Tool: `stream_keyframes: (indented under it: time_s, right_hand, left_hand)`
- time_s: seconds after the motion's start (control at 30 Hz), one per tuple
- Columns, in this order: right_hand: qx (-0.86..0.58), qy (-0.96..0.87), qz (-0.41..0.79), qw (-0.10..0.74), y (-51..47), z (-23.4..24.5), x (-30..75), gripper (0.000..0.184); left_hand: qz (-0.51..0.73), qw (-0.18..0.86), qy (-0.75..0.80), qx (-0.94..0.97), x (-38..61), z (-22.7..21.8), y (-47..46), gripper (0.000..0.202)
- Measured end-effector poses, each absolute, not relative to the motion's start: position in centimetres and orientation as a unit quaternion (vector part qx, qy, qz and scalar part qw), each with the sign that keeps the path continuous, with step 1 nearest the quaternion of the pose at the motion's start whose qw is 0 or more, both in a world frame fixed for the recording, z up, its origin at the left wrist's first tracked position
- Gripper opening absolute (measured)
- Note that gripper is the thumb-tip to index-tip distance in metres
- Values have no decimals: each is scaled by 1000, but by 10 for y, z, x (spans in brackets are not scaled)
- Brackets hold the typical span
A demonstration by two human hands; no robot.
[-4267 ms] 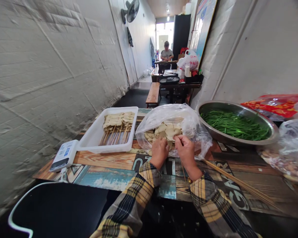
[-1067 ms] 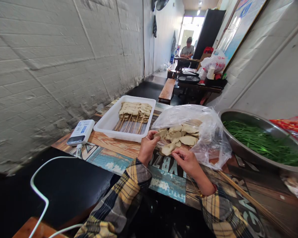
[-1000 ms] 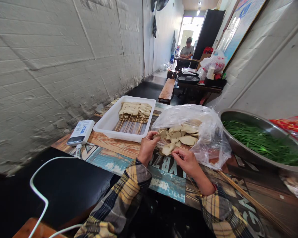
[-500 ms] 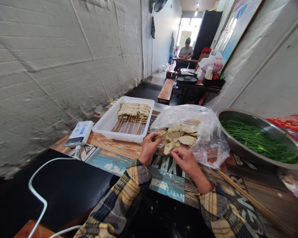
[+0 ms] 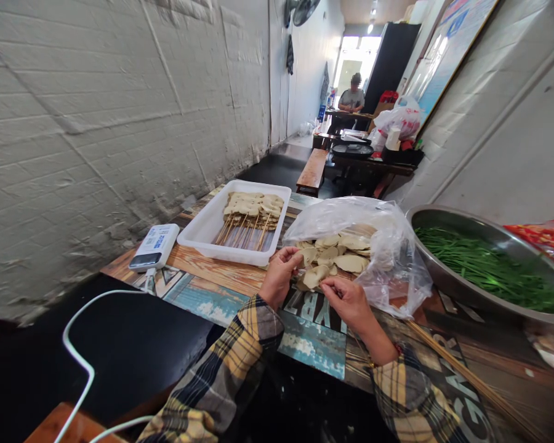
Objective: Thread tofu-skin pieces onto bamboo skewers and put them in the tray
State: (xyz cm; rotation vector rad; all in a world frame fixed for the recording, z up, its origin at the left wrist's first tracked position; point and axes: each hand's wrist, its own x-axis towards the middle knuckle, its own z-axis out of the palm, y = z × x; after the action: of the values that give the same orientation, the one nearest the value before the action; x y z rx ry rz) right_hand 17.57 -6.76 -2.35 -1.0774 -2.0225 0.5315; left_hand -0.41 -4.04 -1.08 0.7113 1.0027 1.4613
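Note:
My left hand [image 5: 281,278] is closed in a pinch at the near edge of the plastic bag, with a thin pale slice at its fingertips. My right hand [image 5: 348,303] is also pinched, around what looks like a thin skewer, mostly hidden by the fingers. At its fingertips is a pale beige slice [image 5: 314,277]. A clear plastic bag [image 5: 399,271] lies open in front of both hands, holding a heap of pale slices [image 5: 351,263]. To the left, a white plastic tray [image 5: 198,241] contains skewered slices [image 5: 253,202] with their sticks pointing towards me.
A metal bowl [image 5: 418,215] of long green vegetables [image 5: 480,264] stands at right. Loose skewers [image 5: 471,375] lie near my right forearm. A white device [image 5: 159,243] with a cable [image 5: 80,357] sits at the table's left. Farther back are a bench [image 5: 313,169] and a seated person [image 5: 352,98].
The whole view has shifted slightly, so things sit a little farther right. My left fingers have closed farther over their slice; both hands otherwise stay almost in place.

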Motion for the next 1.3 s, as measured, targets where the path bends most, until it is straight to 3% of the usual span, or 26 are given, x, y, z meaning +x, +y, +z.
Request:
stream_keyframes:
  time_s: [0.4,1.3]
  right_hand:
    - [-415,-793,215,390,-70,-20,174,21]
    - [-404,-788,215,412,-71,-22,173,20]
  left_hand:
    - [645,592,404,265,-5,-13,-40,24]
    - [637,634,378,221,-6,-13,-41,28]
